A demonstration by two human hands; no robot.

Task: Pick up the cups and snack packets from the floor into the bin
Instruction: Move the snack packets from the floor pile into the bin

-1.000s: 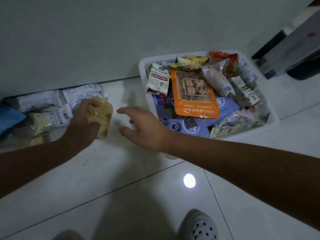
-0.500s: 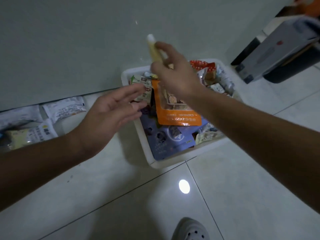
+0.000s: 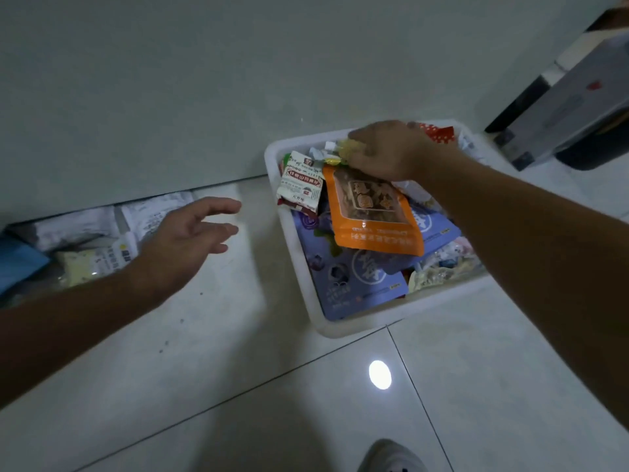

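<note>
Lone head view, near, steeply downward onto bin [image 3: 357, 327], probably facing wall [image 3: 170, 80].

Left hand [image 3: 190, 240] hovers, fingers spread; right hand [image 3: 388, 151] extends forward, fingers pinching a yellow packet [image 3: 350, 148].

White bin [image 3: 291, 247] at right, heaped, orange pouch [image 3: 371, 219] on top; I pinch the yellow packet [image 3: 350, 148] at its far edge; floor packets [image 3: 81, 229] lie far left.
</note>
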